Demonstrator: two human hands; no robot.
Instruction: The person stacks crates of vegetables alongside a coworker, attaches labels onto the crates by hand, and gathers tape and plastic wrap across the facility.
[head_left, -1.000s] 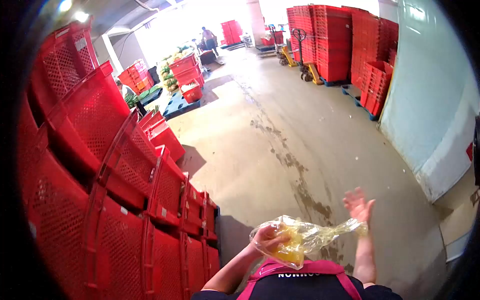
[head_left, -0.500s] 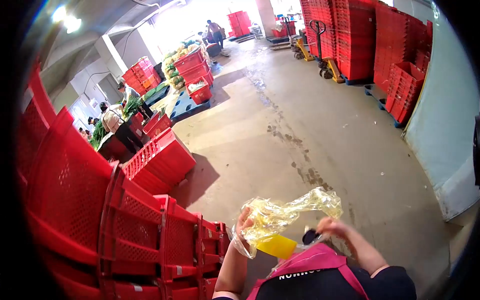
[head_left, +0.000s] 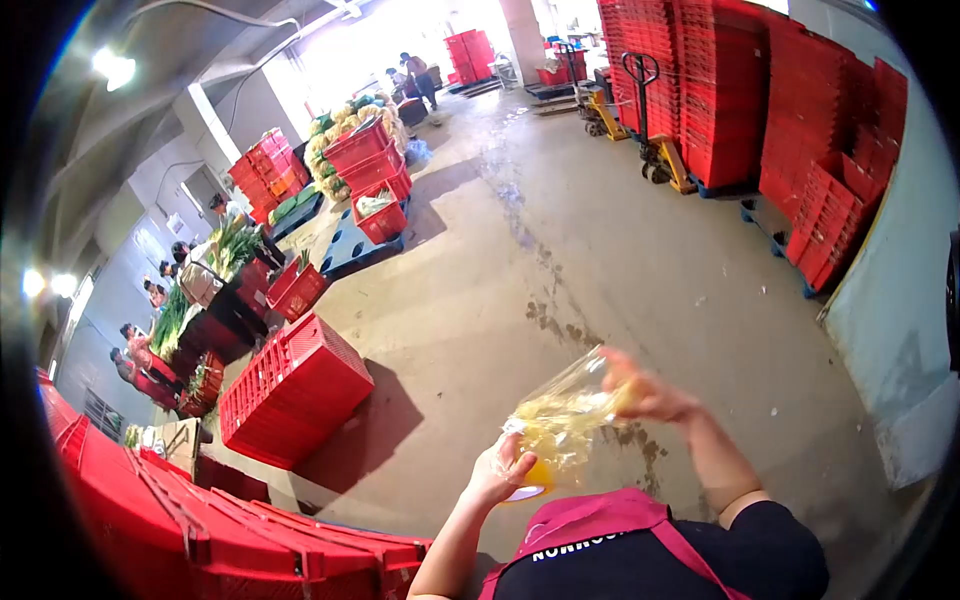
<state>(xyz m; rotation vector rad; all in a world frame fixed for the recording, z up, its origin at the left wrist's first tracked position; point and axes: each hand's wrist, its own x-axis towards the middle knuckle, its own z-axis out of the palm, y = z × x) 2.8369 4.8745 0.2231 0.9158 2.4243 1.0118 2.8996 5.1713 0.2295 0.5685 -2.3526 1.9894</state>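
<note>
A crumpled clear plastic bag (head_left: 565, 425) with a yellowish sheen stretches between my two hands in front of my chest. My left hand (head_left: 503, 468) is closed on its lower left end, thumb across the plastic. A yellow thing with a pale curved rim (head_left: 537, 477) shows beside that thumb; its kind is unclear. My right hand (head_left: 640, 392), somewhat smeared by motion, grips the bag's upper right end. Below them is a pink apron (head_left: 600, 515) over a dark shirt.
Stacked red crates (head_left: 230, 540) stand close at my lower left, with another red crate stack (head_left: 300, 390) beyond. Tall crate stacks (head_left: 725, 100) and a yellow pallet jack (head_left: 665, 165) line the right. Several people work by green vegetables (head_left: 235, 250) at left. Wet marks streak the floor.
My right hand has moved up and left, now at the bag's upper end. The bag is drawn more upright and the yellow thing is mostly covered. My view has turned, shifting the crates.
</note>
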